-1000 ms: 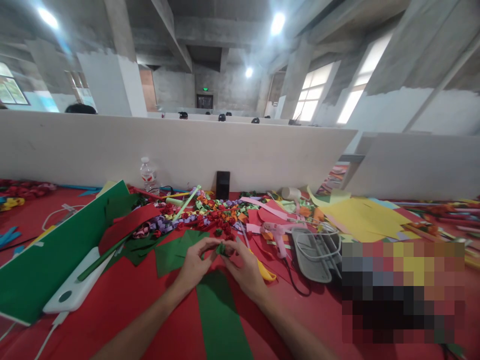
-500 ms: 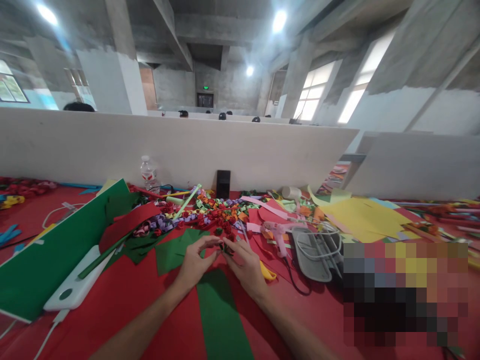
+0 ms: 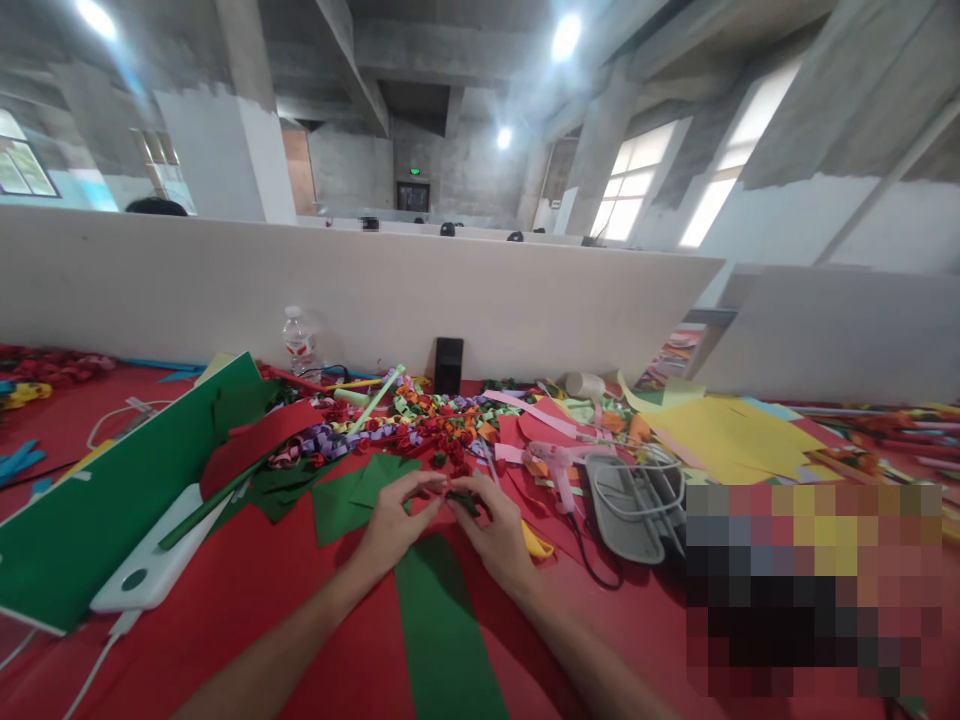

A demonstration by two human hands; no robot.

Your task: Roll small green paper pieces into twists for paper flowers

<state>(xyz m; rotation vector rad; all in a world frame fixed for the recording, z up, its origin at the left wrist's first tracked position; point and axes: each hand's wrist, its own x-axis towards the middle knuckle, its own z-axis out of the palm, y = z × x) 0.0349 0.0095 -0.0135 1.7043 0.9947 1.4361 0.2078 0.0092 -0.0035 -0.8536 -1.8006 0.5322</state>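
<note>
At lower centre, the right hand (image 3: pixel 496 530) pinches green paper (image 3: pixel 462 501); the left hand (image 3: pixel 396 522) is nearly closed, its hold unclear.

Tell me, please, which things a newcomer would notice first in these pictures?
Probably the bright heap of curled paper pieces, spread across the middle of the red table. Just below it, the left hand and right hand come close together, the right one pinching a small dark green piece. The large green board, tilted at the left, and the pink glue gun, right of the hands, also stand out.
</note>
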